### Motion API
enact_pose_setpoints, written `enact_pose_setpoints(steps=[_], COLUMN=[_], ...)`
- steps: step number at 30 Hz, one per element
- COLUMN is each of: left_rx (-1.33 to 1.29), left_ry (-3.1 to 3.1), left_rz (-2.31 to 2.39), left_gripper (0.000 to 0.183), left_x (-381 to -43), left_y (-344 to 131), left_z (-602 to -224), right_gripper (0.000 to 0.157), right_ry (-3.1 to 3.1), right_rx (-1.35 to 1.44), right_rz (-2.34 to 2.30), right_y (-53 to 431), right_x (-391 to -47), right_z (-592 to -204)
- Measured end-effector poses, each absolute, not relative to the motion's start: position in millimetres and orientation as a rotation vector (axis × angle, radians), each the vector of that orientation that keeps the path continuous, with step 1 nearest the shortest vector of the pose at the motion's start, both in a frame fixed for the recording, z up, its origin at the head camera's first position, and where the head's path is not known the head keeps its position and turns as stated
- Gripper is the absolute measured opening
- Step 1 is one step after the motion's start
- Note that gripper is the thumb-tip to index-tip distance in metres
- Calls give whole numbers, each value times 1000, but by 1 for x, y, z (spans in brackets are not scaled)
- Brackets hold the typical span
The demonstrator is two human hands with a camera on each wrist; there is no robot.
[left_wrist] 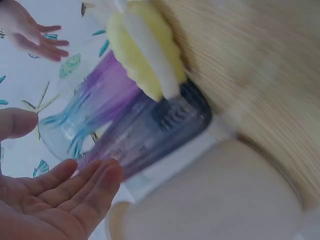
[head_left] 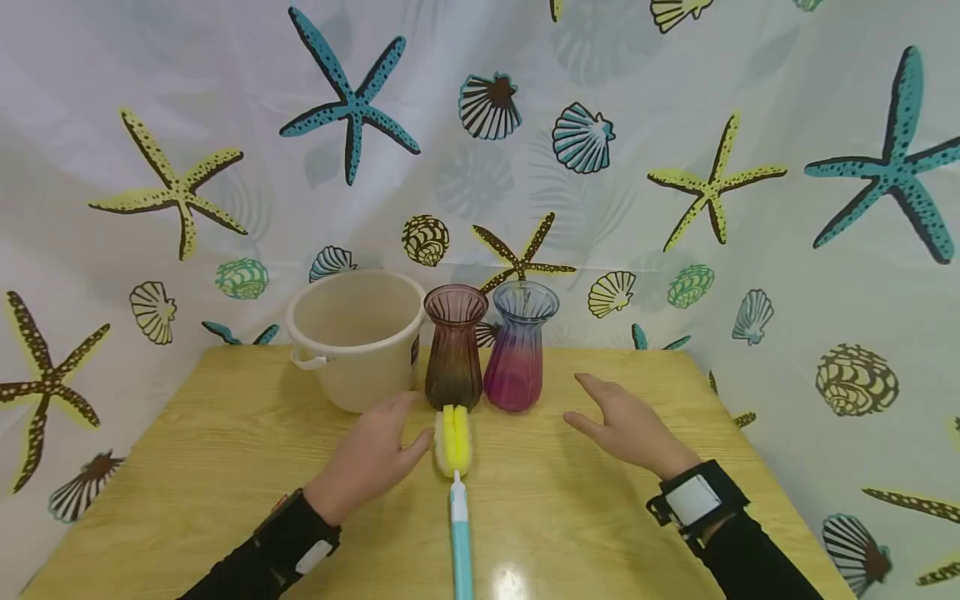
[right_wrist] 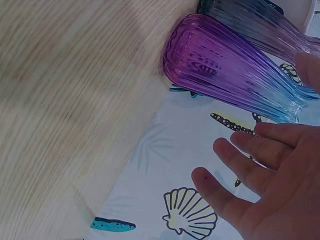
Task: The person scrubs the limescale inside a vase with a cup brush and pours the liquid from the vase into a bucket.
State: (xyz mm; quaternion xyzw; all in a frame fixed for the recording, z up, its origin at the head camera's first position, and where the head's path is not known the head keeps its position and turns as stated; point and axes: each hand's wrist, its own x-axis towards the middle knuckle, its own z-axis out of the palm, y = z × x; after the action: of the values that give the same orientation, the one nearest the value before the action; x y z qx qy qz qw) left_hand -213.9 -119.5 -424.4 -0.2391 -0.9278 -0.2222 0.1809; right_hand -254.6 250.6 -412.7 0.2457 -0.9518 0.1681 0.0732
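My left hand (head_left: 380, 450) hovers over the table, just left of a bottle brush (head_left: 461, 533) with a yellow and white sponge head (head_left: 453, 442) and a blue handle. Its fingers are extended and hold nothing. Behind the brush stands a brown-purple glass vase (head_left: 455, 350). Beside that one, on its right, is a blue-to-pink glass vase (head_left: 516, 354). My right hand (head_left: 630, 423) is held out to the right of the pink vase, apart from it, with its fingers extended. In the right wrist view its fingers (right_wrist: 220, 192) are spread and touch nothing.
A cream bucket (head_left: 367, 367) with a side handle stands at the back left, close to the brown vase. The wooden table (head_left: 225, 467) ends at a hanging cloth (head_left: 450, 192) printed with starfish and shells.
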Motion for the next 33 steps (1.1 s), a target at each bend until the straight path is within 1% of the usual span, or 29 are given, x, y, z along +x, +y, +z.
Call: enact_pose_setpoints(steps=[9, 14, 17, 23, 27, 31, 33], left_rx=[-754, -696, -640, -535, -479, -455, -449], left_ry=[-2734, -2746, -2743, -2722, -2741, -2745, -2733], left_rz=[-810, -914, -989, -1132, -1160, -1157, -1156], left_gripper=[69, 78, 80, 82, 86, 90, 91], left_x=[-252, -274, -285, -301, -312, -319, -322], left_y=[-57, -35, -23, -3, 8, 19, 23], left_z=[-413, -413, -416, -415, -413, -414, -415], right_gripper=[72, 78, 81, 79, 80, 79, 75], right_ry=[-2829, -2800, -2813, -2816, -2800, -2760, -2728], right_rx=[650, 611, 615, 616, 597, 623, 654], right_rz=[607, 661, 723, 835, 939, 1025, 1040], right_y=[229, 222, 219, 210, 203, 198, 195], right_x=[-287, -302, -308, -320, -328, -337, -340], right_z=[-413, -409, -408, -406, -406, -410, -412])
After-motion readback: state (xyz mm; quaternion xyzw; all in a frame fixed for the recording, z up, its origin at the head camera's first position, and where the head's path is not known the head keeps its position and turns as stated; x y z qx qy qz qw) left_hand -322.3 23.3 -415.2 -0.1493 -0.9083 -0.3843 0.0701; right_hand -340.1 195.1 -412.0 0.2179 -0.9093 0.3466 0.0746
